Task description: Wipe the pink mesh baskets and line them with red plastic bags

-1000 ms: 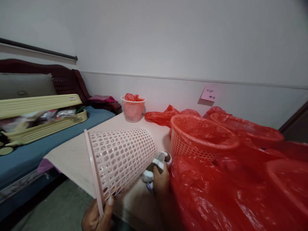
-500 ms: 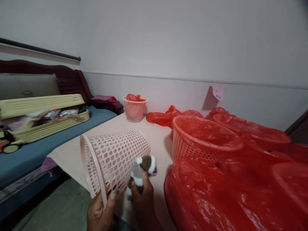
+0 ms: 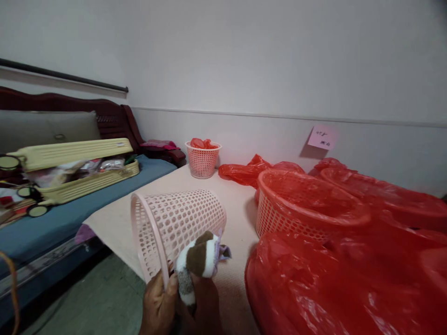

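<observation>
A pale pink plastic basket (image 3: 185, 216) with a holed wall lies on its side on the light-covered surface, its mouth turned to the left. My left hand (image 3: 159, 302) grips its rim, thumb on the outside. Close beside it, my right hand (image 3: 206, 304) is closed on a striped fuzzy cloth (image 3: 199, 258) in brown, white and grey with lavender edging. The cloth is bunched and hangs in front of the basket wall, hiding most of my right fingers. Whether the cloth touches the wall, I cannot tell.
Baskets lined with red plastic bags (image 3: 307, 200) crowd the right side. A smaller pink basket (image 3: 202, 163) holding red plastic stands at the back. On the left, an open yellow suitcase (image 3: 87, 186) lies on a blue-covered bed (image 3: 153, 170). A pink note (image 3: 321, 137) sticks to the wall.
The view has swung slightly left. My right hand has turned the fuzzy cloth and brought it down nearer to the rim and my left hand. The left hand keeps its grip.
</observation>
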Tool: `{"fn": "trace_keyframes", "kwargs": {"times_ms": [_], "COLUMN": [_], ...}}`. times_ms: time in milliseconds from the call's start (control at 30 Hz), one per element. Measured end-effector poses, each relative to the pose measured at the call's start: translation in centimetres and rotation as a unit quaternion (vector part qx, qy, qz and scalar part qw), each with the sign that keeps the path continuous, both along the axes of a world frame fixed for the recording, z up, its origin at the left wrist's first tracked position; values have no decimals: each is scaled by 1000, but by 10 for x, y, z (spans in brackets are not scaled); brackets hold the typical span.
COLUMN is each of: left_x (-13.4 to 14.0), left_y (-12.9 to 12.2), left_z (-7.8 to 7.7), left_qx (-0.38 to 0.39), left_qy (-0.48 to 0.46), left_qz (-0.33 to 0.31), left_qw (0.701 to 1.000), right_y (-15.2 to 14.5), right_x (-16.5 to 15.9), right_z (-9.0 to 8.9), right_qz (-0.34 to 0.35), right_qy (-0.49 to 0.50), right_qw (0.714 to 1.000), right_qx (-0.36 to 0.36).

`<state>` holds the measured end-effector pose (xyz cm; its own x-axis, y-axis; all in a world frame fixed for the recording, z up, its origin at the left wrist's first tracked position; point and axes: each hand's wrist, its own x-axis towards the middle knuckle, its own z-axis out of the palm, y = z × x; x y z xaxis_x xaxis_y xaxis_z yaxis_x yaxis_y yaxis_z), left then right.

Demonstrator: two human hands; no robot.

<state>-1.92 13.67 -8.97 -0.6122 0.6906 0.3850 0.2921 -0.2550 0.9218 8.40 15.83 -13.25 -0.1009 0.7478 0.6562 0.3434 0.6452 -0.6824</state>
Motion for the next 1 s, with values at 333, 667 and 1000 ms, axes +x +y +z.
{"fn": "trace_keyframes", "kwargs": {"times_ms": [333,667,1000], "left_x": [21,25,25], "left_y": [3,4,3], "left_z": [18,35,28], "left_qx": [44,64,57], "left_qy": [-28,-58,-68], "left_qz": [-102,-105,-132], "left_qw": [993,991,987], "right_y": [21,-7,18], "right_x": [1,-3,4], "right_z": [16,10,7], "right_qz": [-25,12,-27], "right_qy": [158,168,144], "right_qw": [971,971,971], "right_qx": [-175,-169,-188]}}
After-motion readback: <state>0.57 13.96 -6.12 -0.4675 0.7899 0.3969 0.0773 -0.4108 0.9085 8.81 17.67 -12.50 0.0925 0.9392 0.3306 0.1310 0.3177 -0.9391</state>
